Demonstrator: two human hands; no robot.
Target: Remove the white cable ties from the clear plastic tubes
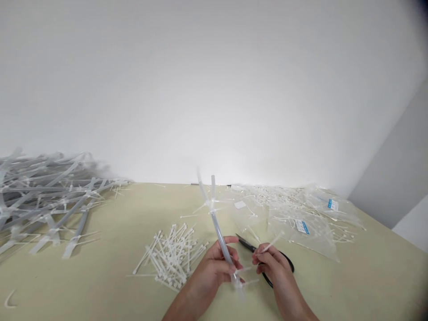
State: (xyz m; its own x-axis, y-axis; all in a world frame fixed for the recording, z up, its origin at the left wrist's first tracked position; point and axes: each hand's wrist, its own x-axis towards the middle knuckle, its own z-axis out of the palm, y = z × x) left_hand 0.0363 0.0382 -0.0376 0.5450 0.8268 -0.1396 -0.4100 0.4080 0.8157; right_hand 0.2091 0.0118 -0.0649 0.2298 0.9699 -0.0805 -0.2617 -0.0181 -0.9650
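Observation:
My left hand (222, 265) is closed around a clear grey plastic tube (219, 232), held upright and tilted a little to the left. White zip ties are fastened round the tube near both ends, and its top splits into two short arms. Between the thumb and fingers of my right hand (272, 263) is a loose white zip tie (274, 240), just right of the tube. Black scissors (246, 244) lie on the table, partly hidden behind my right hand. A loose pile of white zip ties (174, 254) sits left of my left hand.
Many similar tied tubes (50, 191) are heaped at the far left. Clear plastic bags (290, 218) with blue-and-white labels and loose zip ties spread over the back right of the yellowish table (110, 276). A curved offcut (9, 299) lies at the front left. A white wall (214, 89) stands behind.

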